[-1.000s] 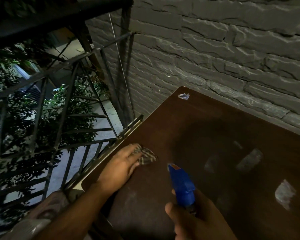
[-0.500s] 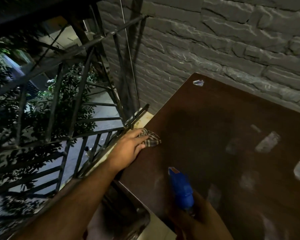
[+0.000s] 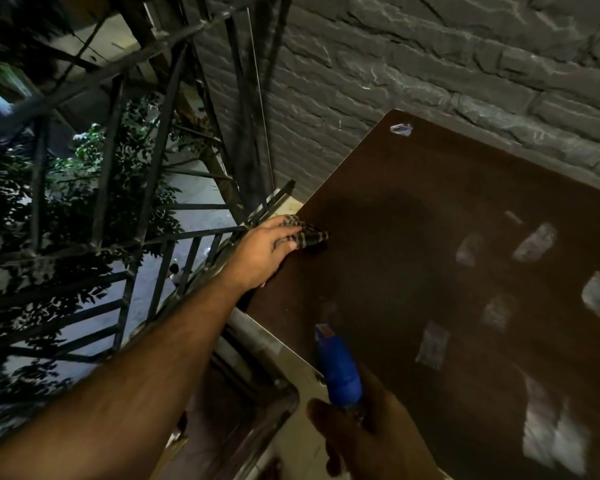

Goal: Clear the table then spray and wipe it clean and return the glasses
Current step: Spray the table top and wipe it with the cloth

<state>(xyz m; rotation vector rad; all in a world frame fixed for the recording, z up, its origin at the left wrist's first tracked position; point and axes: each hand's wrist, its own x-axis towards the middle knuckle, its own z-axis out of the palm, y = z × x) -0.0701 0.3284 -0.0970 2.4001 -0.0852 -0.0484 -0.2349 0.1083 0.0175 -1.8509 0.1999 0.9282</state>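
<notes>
The dark brown table [image 3: 430, 209] fills the right of the view, its top showing several pale shiny patches. My left hand [image 3: 260, 252] presses a checked cloth [image 3: 307, 233] onto the table's left edge, fingers curled over it. Low in the view, my right hand [image 3: 368, 434] grips a blue spray bottle [image 3: 336, 368] with its nozzle pointing up over the table's near corner. A small clear scrap [image 3: 400, 129] lies at the far corner by the wall. No glasses are in view.
A grey stone wall [image 3: 430, 64] runs behind the table. A black metal railing [image 3: 118, 168] stands just left of the table, with foliage and a street far below. A metal chair frame [image 3: 257, 393] sits under the table's near left corner.
My left hand has slid the cloth farther along the table's left edge, away from me. The view has shifted so the table sits more to the right; the spray bottle stays low in my right hand.
</notes>
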